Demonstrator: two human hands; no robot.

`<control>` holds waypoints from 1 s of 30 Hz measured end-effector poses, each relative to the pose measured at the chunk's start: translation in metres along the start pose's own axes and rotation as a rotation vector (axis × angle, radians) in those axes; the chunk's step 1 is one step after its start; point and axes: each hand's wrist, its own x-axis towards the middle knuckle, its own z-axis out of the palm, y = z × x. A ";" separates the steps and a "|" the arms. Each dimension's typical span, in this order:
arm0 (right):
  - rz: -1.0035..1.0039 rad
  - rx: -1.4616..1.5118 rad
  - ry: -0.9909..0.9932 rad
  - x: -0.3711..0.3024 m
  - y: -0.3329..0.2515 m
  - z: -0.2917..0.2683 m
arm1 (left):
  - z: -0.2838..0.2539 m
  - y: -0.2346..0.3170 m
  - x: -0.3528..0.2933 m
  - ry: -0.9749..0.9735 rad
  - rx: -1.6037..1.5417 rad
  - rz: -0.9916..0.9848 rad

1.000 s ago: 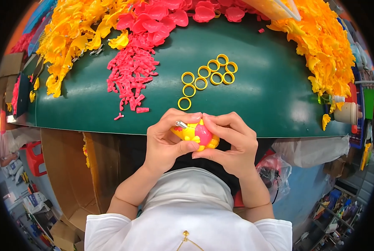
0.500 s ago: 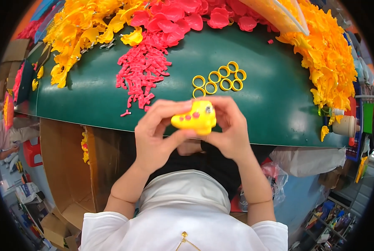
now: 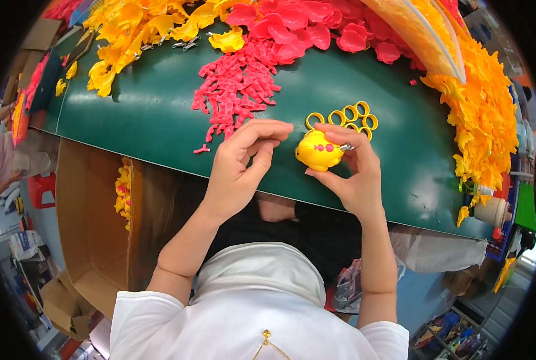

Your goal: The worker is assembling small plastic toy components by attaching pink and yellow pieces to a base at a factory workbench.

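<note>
A rounded yellow plastic toy figure (image 3: 316, 151) with pink-red spots is gripped between the thumb and fingers of my right hand (image 3: 359, 171). A small silvery metal piece (image 3: 346, 147) sticks out of its right side. To the left of the toy, my left hand (image 3: 241, 165) holds nothing; its fingers are bent loosely, with the thumb apart from them. Several yellow rings (image 3: 336, 117) lie on the green table just beyond the toy, some partly hidden by my right hand. Small pink-red plastic pieces (image 3: 235, 90) form a heap beyond my left hand.
Yellow shell pieces (image 3: 127, 45) with metal bits are heaped at the far left, pink-red shells (image 3: 292, 30) at the far middle. Orange-yellow pieces (image 3: 481, 126) pile up at the right under a clear container (image 3: 424, 33). An open cardboard box (image 3: 94, 210) stands below the green table's (image 3: 142, 132) left front edge.
My left hand has let go of the toy and drawn apart from it. In my right hand, the toy has turned and moved right. The whole view has shifted.
</note>
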 end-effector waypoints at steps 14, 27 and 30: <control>-0.165 -0.552 0.182 -0.011 -0.007 0.033 | 0.003 0.003 -0.013 0.038 -0.127 -0.049; -0.250 -0.050 0.039 -0.038 -0.023 0.108 | -0.008 0.006 -0.024 0.443 -0.581 0.097; -0.366 -0.052 0.156 -0.036 -0.012 0.128 | -0.009 0.009 -0.027 0.474 -0.499 0.160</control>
